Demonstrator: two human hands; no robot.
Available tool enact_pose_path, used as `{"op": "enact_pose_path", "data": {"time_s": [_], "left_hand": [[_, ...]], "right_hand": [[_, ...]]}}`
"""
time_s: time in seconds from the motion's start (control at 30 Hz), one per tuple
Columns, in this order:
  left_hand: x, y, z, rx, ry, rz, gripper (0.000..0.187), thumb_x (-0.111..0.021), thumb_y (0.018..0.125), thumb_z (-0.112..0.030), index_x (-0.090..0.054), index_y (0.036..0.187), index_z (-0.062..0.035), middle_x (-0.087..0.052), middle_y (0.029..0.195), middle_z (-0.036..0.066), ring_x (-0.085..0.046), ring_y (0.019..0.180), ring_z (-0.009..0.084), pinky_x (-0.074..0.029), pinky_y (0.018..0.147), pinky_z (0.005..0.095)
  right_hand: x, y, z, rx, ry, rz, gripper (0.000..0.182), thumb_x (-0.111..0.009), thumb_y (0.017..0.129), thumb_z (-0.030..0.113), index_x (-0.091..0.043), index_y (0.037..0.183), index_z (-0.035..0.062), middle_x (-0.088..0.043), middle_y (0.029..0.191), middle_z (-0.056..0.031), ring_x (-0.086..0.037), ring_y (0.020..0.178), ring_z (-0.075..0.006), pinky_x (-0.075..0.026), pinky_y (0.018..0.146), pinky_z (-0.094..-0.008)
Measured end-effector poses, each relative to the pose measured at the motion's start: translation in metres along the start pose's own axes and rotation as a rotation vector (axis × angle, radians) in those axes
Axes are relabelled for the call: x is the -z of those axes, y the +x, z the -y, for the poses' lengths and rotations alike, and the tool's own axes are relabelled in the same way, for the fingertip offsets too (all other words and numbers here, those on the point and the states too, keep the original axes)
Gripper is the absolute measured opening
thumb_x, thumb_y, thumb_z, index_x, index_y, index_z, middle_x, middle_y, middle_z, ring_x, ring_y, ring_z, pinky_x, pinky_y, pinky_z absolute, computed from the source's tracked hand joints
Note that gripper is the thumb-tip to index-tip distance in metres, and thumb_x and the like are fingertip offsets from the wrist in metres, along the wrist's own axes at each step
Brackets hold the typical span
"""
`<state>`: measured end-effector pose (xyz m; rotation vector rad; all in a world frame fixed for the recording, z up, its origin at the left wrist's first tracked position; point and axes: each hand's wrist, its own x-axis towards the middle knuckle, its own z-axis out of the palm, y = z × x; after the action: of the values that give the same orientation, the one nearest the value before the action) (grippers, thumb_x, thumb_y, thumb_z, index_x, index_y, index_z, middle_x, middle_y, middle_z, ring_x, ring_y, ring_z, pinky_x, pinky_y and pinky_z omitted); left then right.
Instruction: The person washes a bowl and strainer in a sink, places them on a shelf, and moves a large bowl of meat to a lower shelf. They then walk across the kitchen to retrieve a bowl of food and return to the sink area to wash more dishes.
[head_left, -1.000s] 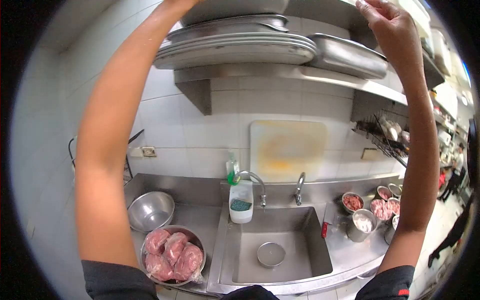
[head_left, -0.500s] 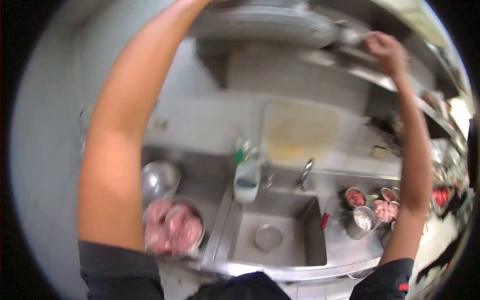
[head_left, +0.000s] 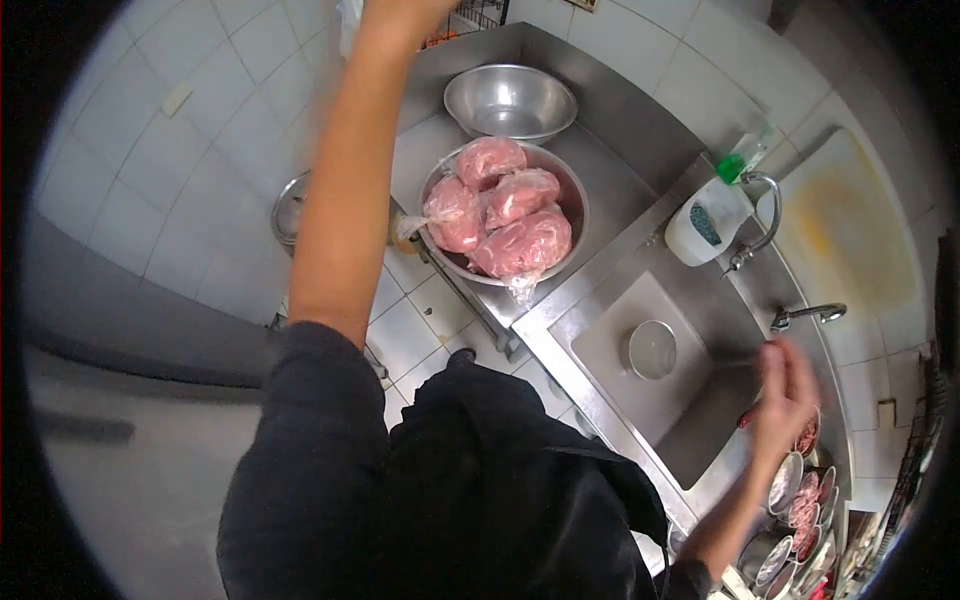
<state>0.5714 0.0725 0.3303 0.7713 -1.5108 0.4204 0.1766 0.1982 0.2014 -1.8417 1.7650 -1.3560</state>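
Observation:
My left arm reaches up to the top edge of the view. Only the base of my left hand (head_left: 408, 18) shows there, and its fingers are cut off. Over the right side of the sink (head_left: 625, 300) is my right hand (head_left: 785, 400), slightly blurred, fingers stretched out and nothing visible in them. It is nearest to the tap (head_left: 810, 315) and a red-handled item (head_left: 747, 414) partly behind it. Several plastic bags of pink raw meat (head_left: 520, 240) fill a metal bowl (head_left: 582, 215) on the steel counter, below my left hand and to its right.
Behind the meat stands another metal bowl (head_left: 510, 100). A white plastic container (head_left: 705, 225) sits by the sink's back edge, near a stained cutting board (head_left: 850, 220) against the wall. A round metal dish (head_left: 652, 350) lies in the sink. Several meat containers (head_left: 785, 485) crowd the lower right.
The view has swung left and down, bringing the meat bowl to the middle. My right hand has come down from the overhead shelf to near the tap. My left arm stays raised.

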Motion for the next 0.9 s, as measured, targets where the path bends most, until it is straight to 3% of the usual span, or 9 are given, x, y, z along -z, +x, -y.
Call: {"op": "enact_pose_path", "data": {"time_s": [0.07,0.13,0.2,0.33,0.37,0.47,0.57,0.73,0.9], "left_hand": [[0.000,-0.082,0.078,0.548,-0.065,0.086,0.035,-0.058,0.081,-0.036,-0.063,0.084,-0.0013,-0.064,0.075,0.008,-0.058,0.069,0.0162,-0.045,0.067,0.0315],[-0.001,-0.161,0.122,0.782,0.008,0.171,0.037,-0.057,0.083,-0.040,-0.064,0.086,-0.0034,-0.059,0.075,0.001,-0.050,0.069,0.0083,-0.041,0.064,0.0252],[0.001,-0.227,0.161,0.985,0.096,0.237,0.040,-0.059,0.079,-0.039,-0.063,0.089,0.0001,-0.065,0.085,0.014,-0.061,0.080,0.0202,-0.045,0.072,0.0322],[0.004,-0.312,0.220,1.048,0.144,0.423,0.041,-0.055,0.080,-0.038,-0.062,0.092,0.0003,-0.063,0.090,0.018,-0.059,0.085,0.0321,-0.044,0.075,0.0363],[0.000,-0.323,0.229,1.056,0.190,0.468,0.040,-0.054,0.081,-0.037,-0.061,0.094,0.0002,-0.061,0.093,0.019,-0.057,0.088,0.0323,-0.043,0.077,0.0370],[-0.016,-0.358,0.274,1.037,0.171,0.752,0.042,-0.050,0.084,-0.034,-0.058,0.103,0.0026,-0.057,0.103,0.021,-0.055,0.093,0.0330,-0.042,0.081,0.0390],[-0.029,-0.390,0.307,1.368,-0.396,0.683,0.046,-0.043,0.089,-0.030,-0.049,0.115,0.0074,-0.051,0.117,0.017,-0.049,0.103,0.0269,-0.039,0.089,0.0345],[-0.038,-0.357,0.271,1.514,-0.494,0.721,0.049,-0.041,0.090,-0.030,-0.042,0.121,0.0080,-0.045,0.124,0.017,-0.046,0.107,0.0259,-0.036,0.092,0.0337],[-0.039,-0.341,0.242,1.328,-0.293,0.817,0.047,-0.043,0.088,-0.030,-0.047,0.114,0.0092,-0.047,0.117,0.018,-0.047,0.105,0.0253,-0.038,0.089,0.0340]], "right_hand": [[-0.061,-0.012,-0.033,-0.201,0.127,0.166,0.019,-0.060,0.081,0.010,-0.062,0.096,-0.0008,-0.063,0.082,-0.0067,-0.057,0.072,-0.0110,-0.045,0.066,-0.0239],[-0.121,-0.027,-0.066,-0.269,0.237,0.313,0.019,-0.058,0.081,0.009,-0.061,0.096,-0.0021,-0.062,0.077,-0.0066,-0.057,0.066,-0.0105,-0.046,0.061,-0.0236],[-0.178,-0.037,-0.079,-0.409,0.278,0.426,0.024,-0.060,0.080,0.013,-0.060,0.098,-0.0035,-0.062,0.075,-0.0080,-0.058,0.065,-0.0115,-0.046,0.061,-0.0241],[-0.268,-0.040,-0.080,-0.594,0.338,0.350,0.037,-0.061,0.079,0.019,-0.056,0.106,-0.0054,-0.063,0.077,-0.0113,-0.060,0.065,-0.0163,-0.047,0.058,-0.0283],[-0.301,-0.047,-0.115,-0.486,0.253,0.234,0.044,-0.061,0.077,0.023,-0.053,0.109,-0.0066,-0.063,0.074,-0.0142,-0.060,0.063,-0.0188,-0.048,0.057,-0.0307],[-0.327,-0.029,-0.087,-0.684,0.140,0.197,0.041,-0.061,0.070,0.022,-0.056,0.098,-0.0078,-0.061,0.072,-0.0219,-0.061,0.066,-0.0251,-0.048,0.062,-0.0357],[-0.351,-0.029,-0.084,-0.793,0.072,-0.072,0.045,-0.058,0.062,0.020,-0.057,0.097,-0.0077,-0.058,0.096,-0.0281,-0.056,0.094,-0.0370,-0.044,0.083,-0.0378],[-0.348,-0.023,-0.077,-0.975,0.138,-0.065,0.047,-0.056,0.063,0.019,-0.056,0.104,-0.0036,-0.057,0.103,-0.0248,-0.055,0.099,-0.0357,-0.043,0.085,-0.0384],[-0.353,-0.037,-0.075,-0.891,0.129,-0.018,0.039,-0.053,0.064,0.019,-0.059,0.097,0.0008,-0.059,0.095,-0.0229,-0.056,0.092,-0.0382,-0.043,0.083,-0.0404]]}}
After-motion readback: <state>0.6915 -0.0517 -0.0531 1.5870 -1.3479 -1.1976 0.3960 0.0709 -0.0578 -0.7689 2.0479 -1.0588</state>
